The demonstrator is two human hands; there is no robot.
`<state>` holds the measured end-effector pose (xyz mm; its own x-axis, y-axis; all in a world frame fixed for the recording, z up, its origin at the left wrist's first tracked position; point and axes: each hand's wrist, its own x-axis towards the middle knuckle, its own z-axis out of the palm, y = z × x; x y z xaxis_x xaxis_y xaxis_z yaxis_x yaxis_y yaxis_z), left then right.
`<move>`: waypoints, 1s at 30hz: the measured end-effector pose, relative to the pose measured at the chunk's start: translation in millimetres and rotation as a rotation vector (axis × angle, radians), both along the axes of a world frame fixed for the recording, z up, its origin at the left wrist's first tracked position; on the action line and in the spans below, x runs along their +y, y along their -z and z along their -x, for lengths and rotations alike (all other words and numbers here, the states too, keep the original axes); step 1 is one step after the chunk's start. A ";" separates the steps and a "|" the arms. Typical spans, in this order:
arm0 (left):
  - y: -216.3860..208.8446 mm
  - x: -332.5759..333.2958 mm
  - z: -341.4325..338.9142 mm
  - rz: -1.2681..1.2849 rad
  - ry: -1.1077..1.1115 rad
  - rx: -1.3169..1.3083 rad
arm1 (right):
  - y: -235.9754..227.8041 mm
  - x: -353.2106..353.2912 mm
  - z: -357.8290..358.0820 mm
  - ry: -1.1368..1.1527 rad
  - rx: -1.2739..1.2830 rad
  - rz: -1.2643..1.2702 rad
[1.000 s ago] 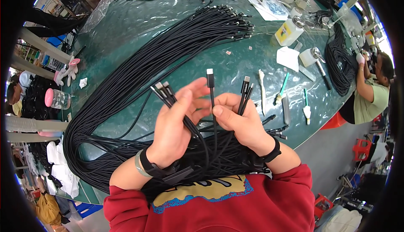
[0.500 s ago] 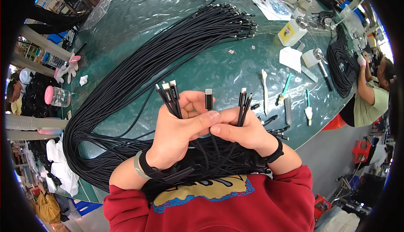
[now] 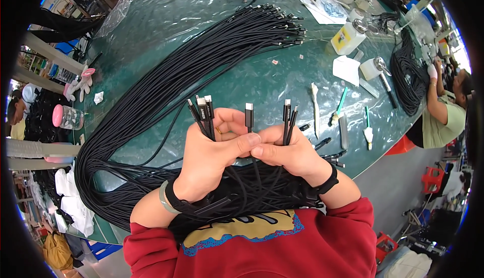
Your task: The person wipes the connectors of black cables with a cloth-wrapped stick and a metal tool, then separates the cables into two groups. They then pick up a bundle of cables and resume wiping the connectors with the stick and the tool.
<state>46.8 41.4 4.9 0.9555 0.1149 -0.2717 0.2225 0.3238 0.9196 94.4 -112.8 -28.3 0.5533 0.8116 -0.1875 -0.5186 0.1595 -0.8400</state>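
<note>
My left hand (image 3: pixel 205 152) is closed around several black cables, their plug ends (image 3: pixel 203 111) standing up between thumb and palm. Close by, my right hand (image 3: pixel 297 153) grips a few more cables, with upright plugs (image 3: pixel 287 114) rising beside its index finger. Between the two hands one cable plug (image 3: pixel 249 118) with a silver metal tip points upward, pinched by thumbs and fingertips that nearly meet. Below the hands, the cable lengths run into a dark heap (image 3: pixel 252 190) against my body.
A large bundle of black cables (image 3: pixel 166 84) curves over the green tabletop (image 3: pixel 272 84). On the right lie white bottles (image 3: pixel 348 38), brushes (image 3: pixel 315 109) and another cable coil (image 3: pixel 407 81), with a person (image 3: pixel 448 109) beyond. A pink-lidded jar (image 3: pixel 68 116) stands left.
The plug between my hands has turned, showing a narrower side, and has risen slightly. The plugs in my right hand have shifted a little up and left. Both hands keep their grip.
</note>
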 end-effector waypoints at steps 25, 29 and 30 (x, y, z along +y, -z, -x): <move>10.3 4.1 -3.6 0.199 0.247 -0.040 | -3.6 14.4 7.2 0.239 -0.126 0.031; 16.4 3.3 -2.5 0.054 0.413 -0.078 | -5.8 12.7 7.4 0.181 -0.213 0.034; 15.0 3.6 -2.8 0.035 0.464 -0.115 | -6.5 11.8 7.1 0.152 -0.243 0.074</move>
